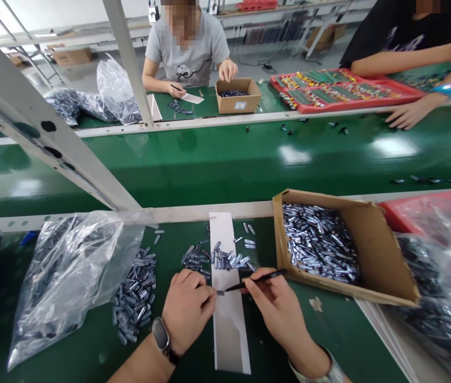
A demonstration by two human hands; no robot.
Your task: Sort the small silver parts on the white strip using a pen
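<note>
The left hand (pixel 187 308) curls knuckles-up, pinching a tiny silver capacitor (pixel 220 292) tight, while the right hand (pixel 279 311), at its 3 o'clock, grips black tweezers (pixel 255 280).

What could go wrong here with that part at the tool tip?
1. The part is pinched only at the tips of the left hand. A push from the tool in the right hand could flick it into the pile just beyond, probably mixing it in.
2. The open box sits close beside the right hand, so a nudge might spill parts.
</note>
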